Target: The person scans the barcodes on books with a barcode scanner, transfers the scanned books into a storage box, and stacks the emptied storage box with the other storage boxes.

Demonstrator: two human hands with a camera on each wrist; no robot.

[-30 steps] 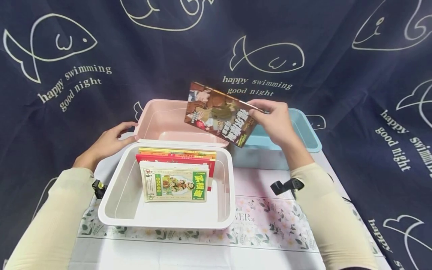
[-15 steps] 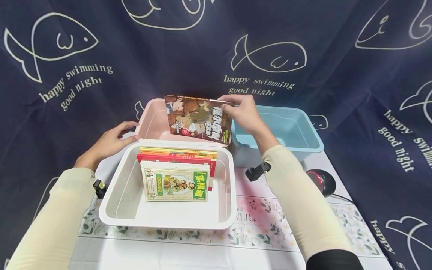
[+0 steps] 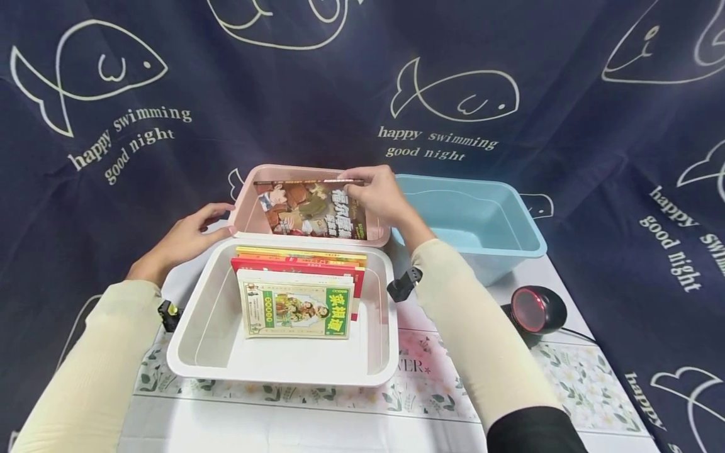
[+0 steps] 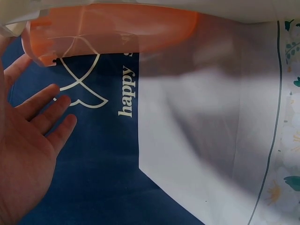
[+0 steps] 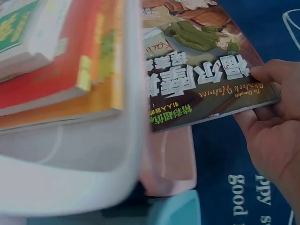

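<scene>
My right hand (image 3: 376,192) pinches a brown comic-style book (image 3: 311,211) by its upper right corner, thumb on the cover. The book stands partly inside the pink bin (image 3: 243,201), its lower edge hidden behind the front rim. In the right wrist view the same book (image 5: 197,70) slants away from the hand (image 5: 276,108). My left hand (image 3: 189,236) touches the pink bin's left end with loosely extended fingers. In the left wrist view, the spread fingers of that hand (image 4: 35,136) hold nothing.
In front stands a white bin (image 3: 198,333) with several upright books (image 3: 297,308) in it. A blue bin (image 3: 504,245) is at the right, behind a black, red-lit device (image 3: 538,309) with a cable. A dark printed curtain (image 3: 317,100) hangs behind the table.
My right hand has carried the brown book left and down from above the blue bin into the pink bin, levelling its tilt. The left hand has stayed at the pink bin.
</scene>
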